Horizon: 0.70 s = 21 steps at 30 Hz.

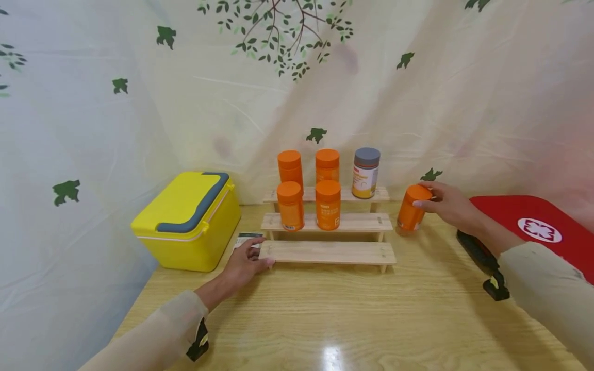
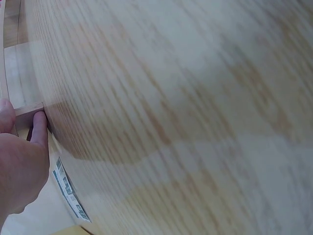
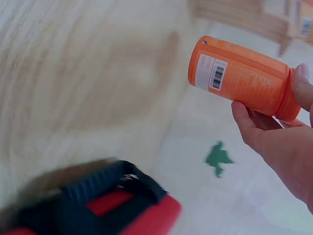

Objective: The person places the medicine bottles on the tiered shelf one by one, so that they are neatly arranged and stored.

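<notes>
My right hand (image 1: 447, 203) holds an orange bottle (image 1: 410, 212) near its orange lid, to the right of the wooden step rack (image 1: 327, 251). In the right wrist view the bottle (image 3: 239, 76) shows a white barcode label, with thumb and fingers around the lid end. My left hand (image 1: 241, 265) grips the left end of the rack's lowest step; in the left wrist view a finger and thumb pinch the wood (image 2: 30, 110). Two orange bottles (image 1: 290, 206) stand on the middle step. On the top step are two more orange ones (image 1: 327, 161) and a grey-lidded bottle (image 1: 365, 178).
A yellow box (image 1: 190, 219) with a grey-blue handle stands left of the rack. Between them lies a small printed card (image 1: 245, 238). At the right is a red case (image 1: 529, 211) with a white emblem and a dark handle. A leaf-printed cloth (image 1: 260, 113) hangs behind.
</notes>
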Available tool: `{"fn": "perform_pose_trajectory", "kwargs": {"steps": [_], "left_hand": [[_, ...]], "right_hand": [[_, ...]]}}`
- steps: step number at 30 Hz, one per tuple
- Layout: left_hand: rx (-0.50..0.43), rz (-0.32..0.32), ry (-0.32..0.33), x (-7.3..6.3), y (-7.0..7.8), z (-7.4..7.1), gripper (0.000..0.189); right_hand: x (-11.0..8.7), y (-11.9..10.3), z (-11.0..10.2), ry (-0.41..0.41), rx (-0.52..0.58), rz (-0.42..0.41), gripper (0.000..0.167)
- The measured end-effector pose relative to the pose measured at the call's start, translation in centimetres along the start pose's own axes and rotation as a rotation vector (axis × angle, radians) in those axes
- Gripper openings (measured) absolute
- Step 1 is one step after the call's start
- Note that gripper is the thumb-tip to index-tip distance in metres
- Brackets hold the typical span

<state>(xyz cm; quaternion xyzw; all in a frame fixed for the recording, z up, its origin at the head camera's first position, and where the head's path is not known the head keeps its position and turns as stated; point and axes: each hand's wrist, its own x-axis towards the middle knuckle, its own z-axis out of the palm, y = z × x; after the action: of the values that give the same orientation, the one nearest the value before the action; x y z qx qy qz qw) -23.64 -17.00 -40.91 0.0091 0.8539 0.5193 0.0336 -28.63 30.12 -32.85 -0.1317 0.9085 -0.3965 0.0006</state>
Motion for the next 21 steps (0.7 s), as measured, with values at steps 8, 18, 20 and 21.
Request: {"fn": "perform_pose_trajectory", "kwargs": {"steps": [8,18,20,21], "left_hand": [[-0.005,-0.006,-0.008,-0.2,0.0,0.0,0.062],[0.010,-0.023,-0.015,-0.3,0.1,-0.1,0.061],[0.009,-0.014,-0.017,-0.3,0.1,-0.1,0.062],[0.006,-0.013,-0.016,-0.3,0.1,-0.1,0.062]], "right_hand": [[-2.5,-3.9,-1.8,0.019,-0.022,-0.009,0.071],[-4.0,-8.8,-2.3,0.039,-0.039,-0.074,0.065],[-3.8,-9.6,-1.9,0.029,-0.027,-0.087,0.065],[-3.7,-9.9,-1.7,0.023,-0.020,-0.094,0.065]]}}
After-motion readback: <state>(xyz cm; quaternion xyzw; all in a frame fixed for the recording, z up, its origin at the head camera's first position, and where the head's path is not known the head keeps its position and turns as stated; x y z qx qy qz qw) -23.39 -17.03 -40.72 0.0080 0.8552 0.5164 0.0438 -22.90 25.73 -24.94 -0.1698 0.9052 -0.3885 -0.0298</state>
